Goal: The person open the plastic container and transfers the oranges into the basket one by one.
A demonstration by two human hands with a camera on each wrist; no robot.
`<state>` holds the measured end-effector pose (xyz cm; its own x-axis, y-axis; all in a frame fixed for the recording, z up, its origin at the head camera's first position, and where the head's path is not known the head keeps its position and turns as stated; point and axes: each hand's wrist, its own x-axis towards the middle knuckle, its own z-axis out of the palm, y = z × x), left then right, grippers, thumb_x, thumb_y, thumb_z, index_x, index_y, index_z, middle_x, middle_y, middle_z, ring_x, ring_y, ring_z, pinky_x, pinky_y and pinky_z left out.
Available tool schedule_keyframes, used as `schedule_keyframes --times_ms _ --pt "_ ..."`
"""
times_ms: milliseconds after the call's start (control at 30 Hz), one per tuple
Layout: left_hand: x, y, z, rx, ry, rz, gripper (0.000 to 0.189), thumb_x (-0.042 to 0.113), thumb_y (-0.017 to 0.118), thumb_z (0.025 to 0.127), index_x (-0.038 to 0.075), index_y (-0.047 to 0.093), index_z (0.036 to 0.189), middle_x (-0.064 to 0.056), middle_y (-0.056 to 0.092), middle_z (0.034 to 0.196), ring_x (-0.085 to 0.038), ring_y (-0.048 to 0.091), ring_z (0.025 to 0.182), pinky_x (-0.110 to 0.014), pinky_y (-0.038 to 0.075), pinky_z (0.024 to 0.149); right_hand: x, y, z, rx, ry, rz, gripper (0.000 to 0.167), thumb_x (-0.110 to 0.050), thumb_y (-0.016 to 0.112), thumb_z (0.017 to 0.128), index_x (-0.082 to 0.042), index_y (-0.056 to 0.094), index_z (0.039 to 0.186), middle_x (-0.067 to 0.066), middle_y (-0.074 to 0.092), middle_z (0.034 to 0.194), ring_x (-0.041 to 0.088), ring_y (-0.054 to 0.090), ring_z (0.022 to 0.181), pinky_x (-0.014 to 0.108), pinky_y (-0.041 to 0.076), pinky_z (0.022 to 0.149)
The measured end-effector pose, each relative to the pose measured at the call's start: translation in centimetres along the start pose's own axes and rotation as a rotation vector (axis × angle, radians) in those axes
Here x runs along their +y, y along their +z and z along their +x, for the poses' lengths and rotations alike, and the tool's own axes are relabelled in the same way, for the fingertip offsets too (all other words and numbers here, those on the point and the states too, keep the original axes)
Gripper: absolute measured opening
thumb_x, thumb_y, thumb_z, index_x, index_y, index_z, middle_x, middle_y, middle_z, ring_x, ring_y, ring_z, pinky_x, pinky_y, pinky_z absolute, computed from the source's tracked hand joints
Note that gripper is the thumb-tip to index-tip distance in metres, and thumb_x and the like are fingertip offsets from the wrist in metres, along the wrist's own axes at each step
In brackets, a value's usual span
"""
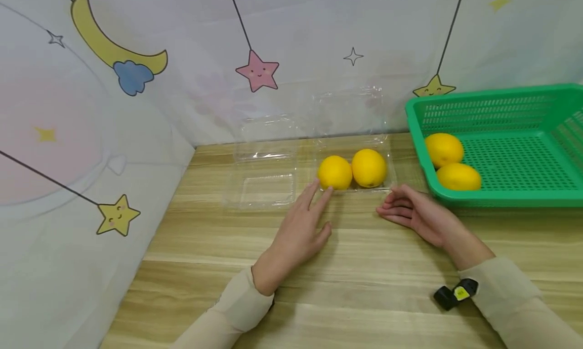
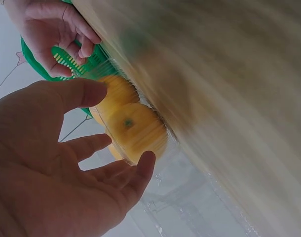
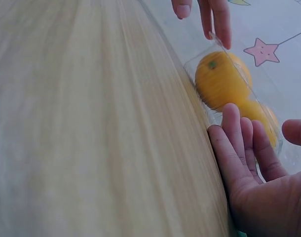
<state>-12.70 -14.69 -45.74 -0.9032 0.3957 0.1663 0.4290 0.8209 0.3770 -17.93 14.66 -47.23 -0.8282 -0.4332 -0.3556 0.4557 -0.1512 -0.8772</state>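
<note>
Two oranges, a left orange (image 1: 334, 172) and a right orange (image 1: 369, 168), sit side by side in a transparent plastic clamshell box (image 1: 350, 142), its lid raised against the wall. My left hand (image 1: 298, 232) reaches to the box's near left edge, fingers spread by the left orange; whether they touch it I cannot tell. By the box's near right corner is my right hand (image 1: 421, 215), its fingers loosely bent and holding nothing. In the right wrist view, the right hand's fingertips (image 3: 231, 112) come up close to the box's side.
A second transparent clamshell box (image 1: 266, 187) stands to the left with its lid up. At right is a green plastic basket (image 1: 510, 197) with two more oranges (image 1: 444, 150) at its left end. The printed cloth wall (image 1: 291, 35) rises behind the wooden table (image 1: 364, 298).
</note>
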Motion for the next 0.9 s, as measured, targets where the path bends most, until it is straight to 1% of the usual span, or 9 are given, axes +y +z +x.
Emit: schedule_keyframes --times_ms 100,167,233,333,400,667,767,833,900 --pt "-0.1 0.2 0.1 0.039 0.000 -0.018 0.065 0.016 0.072 0.098 0.009 0.049 0.158 -0.022 0.037 0.166 -0.041 0.046 0.148 -0.054 0.042 0.119 0.0 0.0 0.0 0.010 -0.002 -0.010 0.032 -0.030 0.044 0.114 -0.006 0.063 0.104 0.003 0.069 0.100 0.016 0.076 0.102 0.028 0.059 0.096" --pt "-0.1 0.3 0.1 0.062 -0.003 -0.030 0.062 0.017 0.071 0.098 0.010 0.052 0.157 -0.022 0.041 0.163 -0.043 0.057 0.136 -0.055 0.050 0.109 0.0 0.1 0.0 0.010 -0.004 -0.008 0.032 -0.028 0.043 0.114 -0.006 0.064 0.103 0.003 0.069 0.098 0.015 0.076 0.101 0.028 0.059 0.095" --pt "-0.1 0.3 0.1 0.072 -0.010 -0.043 0.062 0.017 0.071 0.098 0.010 0.053 0.157 -0.022 0.042 0.161 -0.043 0.065 0.118 -0.055 0.057 0.097 0.0 0.1 0.0 0.008 -0.007 -0.010 0.032 -0.026 0.042 0.114 -0.007 0.064 0.102 0.003 0.070 0.097 0.015 0.076 0.100 0.028 0.059 0.095" --pt "-0.1 0.4 0.1 0.085 -0.015 -0.041 0.061 0.017 0.071 0.098 0.010 0.053 0.156 -0.021 0.043 0.158 -0.040 0.068 0.098 -0.051 0.059 0.082 0.0 0.1 0.1 0.008 -0.007 -0.009 0.032 -0.025 0.042 0.114 -0.007 0.065 0.101 0.003 0.070 0.097 0.014 0.076 0.100 0.028 0.059 0.095" --pt "-0.1 0.4 0.1 0.090 -0.011 -0.037 0.061 0.017 0.071 0.098 0.010 0.053 0.156 -0.020 0.044 0.155 -0.038 0.066 0.092 -0.049 0.058 0.078 0.0 0.1 0.2 0.012 -0.004 -0.009 0.032 -0.025 0.042 0.114 -0.007 0.065 0.101 0.003 0.070 0.096 0.014 0.076 0.100 0.028 0.059 0.094" --pt "-0.1 0.4 -0.1 0.098 0.004 -0.019 0.061 0.015 0.072 0.097 0.007 0.053 0.155 -0.018 0.048 0.151 -0.038 0.066 0.104 -0.049 0.059 0.083 -0.1 0.4 0.2 0.004 0.002 -0.014 0.032 -0.025 0.042 0.115 -0.007 0.065 0.102 0.003 0.070 0.098 0.014 0.076 0.100 0.027 0.059 0.095" --pt "0.0 0.3 -0.1 0.086 0.007 -0.007 0.064 0.014 0.073 0.097 0.008 0.051 0.157 -0.019 0.046 0.151 -0.038 0.065 0.103 -0.048 0.058 0.084 -0.4 0.8 0.0 -0.002 -0.005 -0.171 0.034 -0.027 0.042 0.115 -0.002 0.063 0.107 0.005 0.069 0.101 0.013 0.075 0.101 0.025 0.058 0.095" --pt "0.0 0.2 -0.1 0.075 0.014 0.006 0.066 0.015 0.074 0.096 0.007 0.050 0.157 -0.020 0.046 0.151 -0.038 0.065 0.104 -0.049 0.058 0.087 -0.6 1.3 -0.3 -0.023 -0.009 -0.347 0.037 -0.029 0.043 0.115 0.001 0.062 0.109 0.006 0.070 0.103 0.013 0.074 0.102 0.023 0.057 0.095" --pt "0.1 0.2 -0.1 0.058 0.016 0.016 0.069 0.015 0.075 0.095 0.007 0.048 0.158 -0.020 0.044 0.152 -0.038 0.065 0.108 -0.050 0.058 0.092 -1.0 1.8 -0.8 -0.050 -0.021 -0.566 0.041 -0.032 0.044 0.115 0.003 0.064 0.107 0.007 0.073 0.102 0.015 0.072 0.099 0.024 0.057 0.091"
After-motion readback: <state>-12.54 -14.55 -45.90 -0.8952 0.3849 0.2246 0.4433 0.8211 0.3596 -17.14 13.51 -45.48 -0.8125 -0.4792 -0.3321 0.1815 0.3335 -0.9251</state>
